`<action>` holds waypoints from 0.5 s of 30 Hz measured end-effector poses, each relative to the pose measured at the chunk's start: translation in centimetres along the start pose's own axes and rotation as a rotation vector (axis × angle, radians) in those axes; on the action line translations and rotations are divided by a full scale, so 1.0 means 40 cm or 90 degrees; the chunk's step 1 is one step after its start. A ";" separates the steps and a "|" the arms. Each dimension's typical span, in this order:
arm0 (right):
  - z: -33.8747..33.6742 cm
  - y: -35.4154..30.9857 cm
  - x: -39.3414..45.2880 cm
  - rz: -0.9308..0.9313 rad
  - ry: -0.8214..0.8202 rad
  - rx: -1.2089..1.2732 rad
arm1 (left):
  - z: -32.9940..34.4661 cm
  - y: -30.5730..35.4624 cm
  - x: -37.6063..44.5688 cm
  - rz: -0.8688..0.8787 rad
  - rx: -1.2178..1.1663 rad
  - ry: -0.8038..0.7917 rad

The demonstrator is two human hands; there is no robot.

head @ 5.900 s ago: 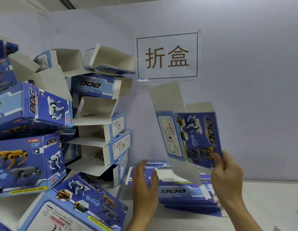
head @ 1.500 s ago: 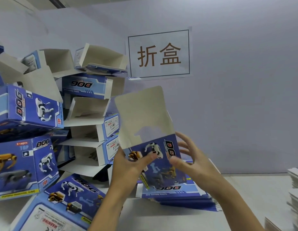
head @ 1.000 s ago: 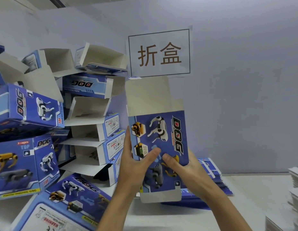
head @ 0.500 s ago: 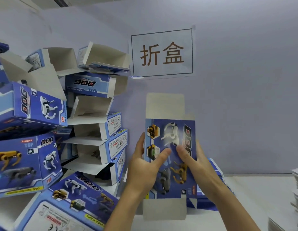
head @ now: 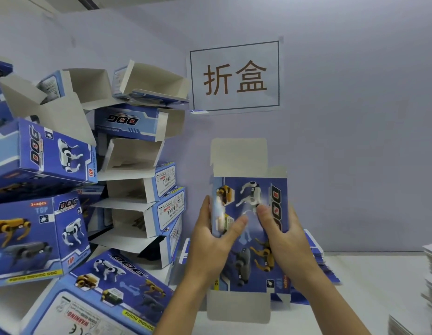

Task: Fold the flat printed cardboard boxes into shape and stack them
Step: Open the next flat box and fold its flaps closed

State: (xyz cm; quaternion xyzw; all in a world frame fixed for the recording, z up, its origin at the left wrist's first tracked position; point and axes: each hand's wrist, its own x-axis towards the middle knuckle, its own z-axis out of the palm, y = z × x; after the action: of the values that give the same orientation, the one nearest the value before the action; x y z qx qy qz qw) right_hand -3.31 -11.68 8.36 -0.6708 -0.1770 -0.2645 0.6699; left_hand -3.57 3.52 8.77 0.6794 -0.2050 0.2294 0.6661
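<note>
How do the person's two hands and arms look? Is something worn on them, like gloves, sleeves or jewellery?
Both hands are bare: the left hand and the right hand have no gloves, and no rings show on the visible fingers. Both forearms are uncovered down to the bottom edge of the picture, with no sleeve, watch or bracelet in view. The nails look short and unpainted, though motion blur softens them.

Boxes left, held box centre, sign above.
Folded boxes fill the frame's left; the held box stands centre, flat boxes behind it, sign above.
</note>
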 end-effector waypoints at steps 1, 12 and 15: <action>0.007 -0.001 -0.003 -0.001 -0.015 0.005 | -0.004 0.006 0.000 -0.003 -0.028 0.013; 0.026 -0.007 -0.015 -0.003 -0.192 -0.025 | -0.037 0.022 0.009 0.108 -0.049 0.226; 0.010 -0.019 -0.012 -0.001 -0.181 -0.002 | -0.022 0.027 0.003 0.113 -0.044 0.188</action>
State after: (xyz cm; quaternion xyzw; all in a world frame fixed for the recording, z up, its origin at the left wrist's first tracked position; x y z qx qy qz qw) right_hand -4.11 -11.17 8.70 -0.7025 -0.2704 -0.1678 0.6366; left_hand -4.12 4.37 9.73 0.5943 -0.1720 0.3773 0.6891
